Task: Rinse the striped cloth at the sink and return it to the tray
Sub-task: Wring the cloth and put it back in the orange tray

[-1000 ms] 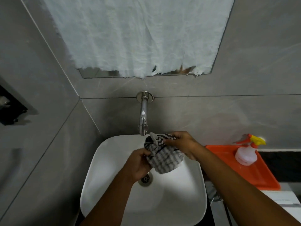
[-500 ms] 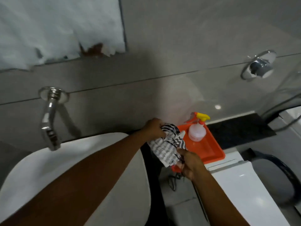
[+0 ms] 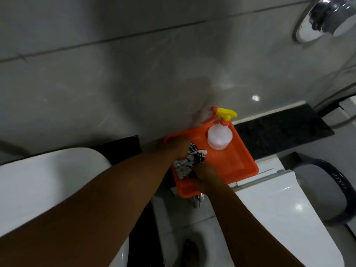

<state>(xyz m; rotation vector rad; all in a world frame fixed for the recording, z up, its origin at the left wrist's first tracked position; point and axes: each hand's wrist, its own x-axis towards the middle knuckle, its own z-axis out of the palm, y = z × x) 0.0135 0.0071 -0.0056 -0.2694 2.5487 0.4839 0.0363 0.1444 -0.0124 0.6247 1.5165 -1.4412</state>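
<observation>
The striped cloth (image 3: 189,160), bunched and black-and-white, lies over the left half of the orange tray (image 3: 237,166). My left hand (image 3: 178,147) grips the cloth's far end. My right hand (image 3: 204,175) holds its near end, fingers closed on the fabric. Whether the cloth rests on the tray floor or hangs just above it I cannot tell. The white sink (image 3: 50,182) is at the lower left, partly hidden by my left forearm.
A clear spray bottle (image 3: 219,136) with a yellow and orange trigger stands at the tray's far right corner. A white toilet tank lid (image 3: 289,212) sits under the tray's right side. A dark bin (image 3: 331,191) is at the right. A chrome wall fitting (image 3: 325,18) is at the upper right.
Both hands carried the cloth from under the tap over the sink rightward to the orange tray. My view swung right with them, so the tap and mirror left the frame.
</observation>
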